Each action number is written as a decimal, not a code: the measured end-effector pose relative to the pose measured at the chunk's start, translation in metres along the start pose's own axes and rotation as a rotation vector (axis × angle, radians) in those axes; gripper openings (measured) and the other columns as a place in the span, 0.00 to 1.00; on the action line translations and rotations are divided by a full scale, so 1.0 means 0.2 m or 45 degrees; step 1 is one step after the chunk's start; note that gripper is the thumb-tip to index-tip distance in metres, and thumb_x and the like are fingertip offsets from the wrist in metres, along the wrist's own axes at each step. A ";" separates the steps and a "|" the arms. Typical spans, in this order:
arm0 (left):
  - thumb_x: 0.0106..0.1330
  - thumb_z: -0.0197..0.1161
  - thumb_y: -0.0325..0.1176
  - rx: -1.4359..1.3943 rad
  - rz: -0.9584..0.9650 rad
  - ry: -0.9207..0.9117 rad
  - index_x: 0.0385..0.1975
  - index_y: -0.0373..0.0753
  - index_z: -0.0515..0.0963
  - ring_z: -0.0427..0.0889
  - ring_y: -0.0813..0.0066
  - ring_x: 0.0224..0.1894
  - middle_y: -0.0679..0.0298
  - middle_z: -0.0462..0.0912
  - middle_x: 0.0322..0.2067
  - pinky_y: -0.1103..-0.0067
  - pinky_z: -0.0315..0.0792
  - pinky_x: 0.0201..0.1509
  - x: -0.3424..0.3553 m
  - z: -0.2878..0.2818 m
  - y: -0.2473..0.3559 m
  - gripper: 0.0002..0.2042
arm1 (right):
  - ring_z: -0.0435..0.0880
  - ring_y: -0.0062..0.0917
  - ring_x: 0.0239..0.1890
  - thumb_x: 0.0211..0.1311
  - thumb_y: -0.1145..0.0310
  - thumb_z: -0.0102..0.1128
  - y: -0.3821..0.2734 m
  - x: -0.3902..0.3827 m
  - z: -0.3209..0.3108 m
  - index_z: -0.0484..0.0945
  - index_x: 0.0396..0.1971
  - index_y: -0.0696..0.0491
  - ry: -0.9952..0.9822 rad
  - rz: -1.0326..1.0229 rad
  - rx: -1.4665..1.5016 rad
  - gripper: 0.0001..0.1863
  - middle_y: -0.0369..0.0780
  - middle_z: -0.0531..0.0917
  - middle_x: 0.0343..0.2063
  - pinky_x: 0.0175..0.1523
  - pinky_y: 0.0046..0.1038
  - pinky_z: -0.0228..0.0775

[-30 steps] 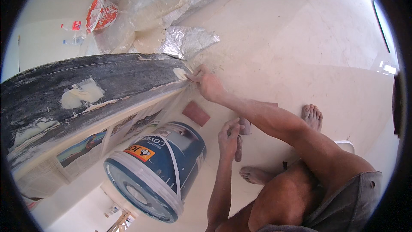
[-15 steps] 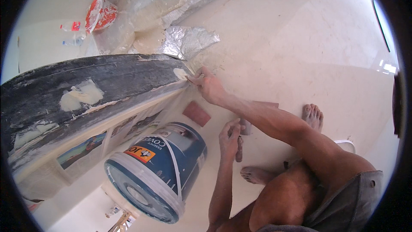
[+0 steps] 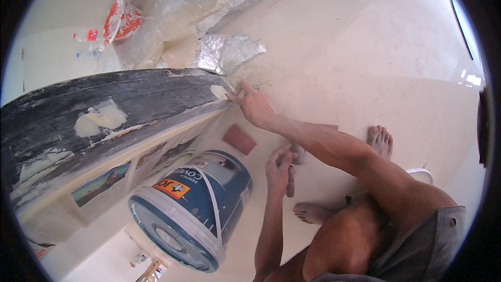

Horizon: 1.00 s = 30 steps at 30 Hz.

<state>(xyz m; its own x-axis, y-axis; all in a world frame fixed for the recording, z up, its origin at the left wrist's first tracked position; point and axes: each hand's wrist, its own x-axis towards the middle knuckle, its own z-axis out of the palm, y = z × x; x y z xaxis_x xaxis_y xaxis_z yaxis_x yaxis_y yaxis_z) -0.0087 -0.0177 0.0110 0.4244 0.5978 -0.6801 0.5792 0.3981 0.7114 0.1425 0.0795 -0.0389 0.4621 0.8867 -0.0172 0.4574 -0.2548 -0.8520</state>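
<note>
My right hand point(image 3: 253, 105) reaches out to the end of a dark, worn board point(image 3: 156, 91). Its fingers are pinched against a cream filler patch point(image 3: 218, 92) there; whatever small thing they hold is mostly hidden. Lower down, my left hand point(image 3: 278, 171) is closed round a putty knife point(image 3: 290, 181). The knife's dark handle points down past the palm, and its blade shows only partly beyond the fingers. Larger filler smears point(image 3: 102, 117) mark the board's face further left.
A blue paint bucket point(image 3: 209, 193) with a white handle lies tilted below the board. Reddish-brown sandpaper point(image 3: 239, 139) is on the pale floor beside it. Foil sheeting point(image 3: 229, 52), a red, white-smeared bucket point(image 3: 122, 21) and clear plastic bottles point(image 3: 88, 52) are beyond. My bare feet point(image 3: 380, 141) are at right.
My right hand's fingertips have shifted very slightly on the filler patch. My left hand stays in place with the putty knife.
</note>
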 end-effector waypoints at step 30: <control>0.68 0.58 0.32 -0.041 -0.018 0.009 0.49 0.36 0.76 0.72 0.82 0.21 0.61 0.83 0.34 0.84 0.69 0.23 -0.01 -0.02 0.01 0.13 | 0.76 0.42 0.44 0.63 0.72 0.52 0.05 0.03 0.08 0.81 0.51 0.45 0.061 0.091 0.416 0.18 0.48 0.73 0.41 0.52 0.37 0.68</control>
<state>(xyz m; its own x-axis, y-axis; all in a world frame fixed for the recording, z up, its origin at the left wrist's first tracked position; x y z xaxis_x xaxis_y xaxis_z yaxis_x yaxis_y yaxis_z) -0.0117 -0.0162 0.0143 0.4114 0.5970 -0.6887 0.5624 0.4284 0.7073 0.1381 0.0892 -0.0562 0.5228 0.8500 -0.0646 0.1584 -0.1713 -0.9724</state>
